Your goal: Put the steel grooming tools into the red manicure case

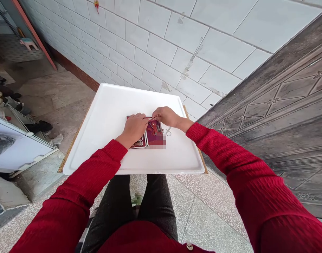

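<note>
Person in red long-sleeved top & dark trousers, seen from above, works w/ both hands at a small case (149,136), opened flat nr the mid. of a white tabletop (103,140). L hand (134,126) lies over the case's L half, fingers bent twd the fold; can't tell if they grip anything. R hand (166,116) is at the far edge of the R half, thumb & fingertips drawn close tog.; can't tell whether a sm. item is pinched btwn them. Metal tools (138,142) show in the L half, below the L palm; more sit in the dark-red lining of the R half, its near corner blurred out. Small scissors (167,131), ring handles twd the person, lie on the white top just beside the case's R side, nr the R hand. Brown board edge (79,130) shows under the tabletop. Beyond: white tile wall (155,45). R: grey patterned door (269,116). Far L: small stool (29,43) on floor; nearer, dark shoes (39,126) by a white cabinet (21,144). Speckled floor (213,221) below.
</note>
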`<state>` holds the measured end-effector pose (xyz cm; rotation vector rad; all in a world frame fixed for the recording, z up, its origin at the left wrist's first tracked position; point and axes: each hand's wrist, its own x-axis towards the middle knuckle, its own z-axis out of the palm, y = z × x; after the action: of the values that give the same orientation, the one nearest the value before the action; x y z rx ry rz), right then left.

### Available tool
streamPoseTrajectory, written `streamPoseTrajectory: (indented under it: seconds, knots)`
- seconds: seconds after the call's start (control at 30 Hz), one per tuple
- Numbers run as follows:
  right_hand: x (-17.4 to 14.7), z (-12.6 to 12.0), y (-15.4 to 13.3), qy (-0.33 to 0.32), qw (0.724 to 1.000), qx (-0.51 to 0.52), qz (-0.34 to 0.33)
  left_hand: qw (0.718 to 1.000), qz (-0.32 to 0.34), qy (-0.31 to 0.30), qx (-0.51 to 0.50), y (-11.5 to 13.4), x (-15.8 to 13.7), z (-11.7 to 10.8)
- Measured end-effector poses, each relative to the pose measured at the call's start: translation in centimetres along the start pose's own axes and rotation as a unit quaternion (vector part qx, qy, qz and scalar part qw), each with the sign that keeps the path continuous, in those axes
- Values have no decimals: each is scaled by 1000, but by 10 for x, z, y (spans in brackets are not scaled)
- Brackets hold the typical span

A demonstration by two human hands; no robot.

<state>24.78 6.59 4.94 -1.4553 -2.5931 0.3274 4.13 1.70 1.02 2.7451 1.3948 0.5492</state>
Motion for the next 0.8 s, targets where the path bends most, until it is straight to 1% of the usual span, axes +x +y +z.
streamPoseTrajectory:
  seconds: [0.07, 0.17, 0.33, 0.43, 0.47, 0.53, 0.57, 0.6, 0.63, 0.7, 0.8]
  knots:
    - [-2, 4, 5, 16, 997, 72, 22, 1000, -3, -1, 4, 0, 0, 0]
    - [0, 8, 9, 24, 983, 171, 69, 1000, -5, 0, 1, 0, 0, 0]
    - [4, 20, 6, 65, 953, 267, 128, 1000, -5, 3, -4, 0, 0, -2]
    - [-1, 28, 9, 120, 927, 324, 144, 1000, -7, 11, 3, 0, -1, -4]
    - [-3, 30, 13, 163, 914, 339, 154, 1000, -6, 12, 4, 0, -1, -5]
    - [-10, 32, 23, 274, 881, 335, 192, 1000, -5, 6, 11, -2, -1, -6]
    - [-13, 31, 29, 313, 872, 310, 213, 1000, -5, 5, 13, -2, -1, -7]
    - [-17, 31, 34, 327, 872, 283, 231, 1000, -6, 5, 15, -2, -1, -7]
    - [-20, 30, 39, 328, 875, 256, 247, 1000, -6, 5, 16, -3, 0, -7]
    - [-24, 29, 44, 304, 888, 214, 272, 1000, -4, 7, 16, -3, 0, -7]
    - [-25, 28, 42, 261, 905, 176, 284, 1000, -4, 7, 11, -3, 0, -7]
